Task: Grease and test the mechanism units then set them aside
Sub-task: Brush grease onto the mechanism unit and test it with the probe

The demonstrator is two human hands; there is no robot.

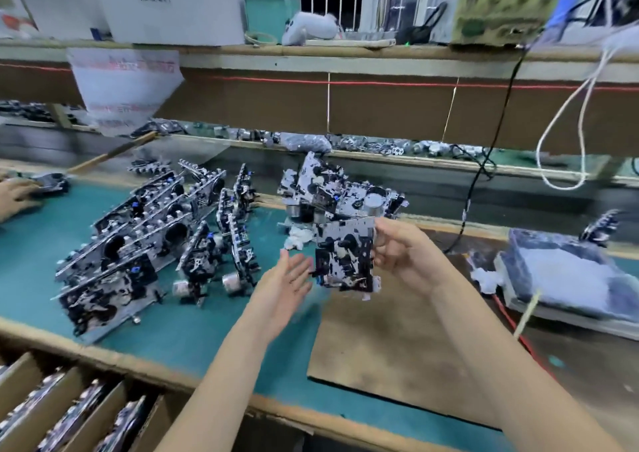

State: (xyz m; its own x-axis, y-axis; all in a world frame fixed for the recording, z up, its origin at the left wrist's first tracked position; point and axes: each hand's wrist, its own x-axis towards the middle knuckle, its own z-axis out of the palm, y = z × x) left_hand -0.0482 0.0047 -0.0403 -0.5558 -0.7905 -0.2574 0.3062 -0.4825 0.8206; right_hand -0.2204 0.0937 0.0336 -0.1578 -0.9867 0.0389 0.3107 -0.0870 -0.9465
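My right hand (404, 254) grips a black-and-silver mechanism unit (345, 258) by its right edge and holds it upright above the bench. Just left of the unit, my left hand (287, 282) hovers open with straight fingers, palm turned toward it, and I cannot tell whether the fingertips touch it. Several more mechanism units (145, 237) stand leaning in rows on the green mat (193, 334) to the left. Another heap of units (332, 188) lies behind the held one.
A brown board (387, 341) lies under my hands. At the right sits a grey grease pad (567, 275) with a stick (527, 313) leaning on it. Cables (484, 175) hang at the right. Cardboard slots with units (69, 413) line the front left. Another person's hand (17, 195) is at far left.
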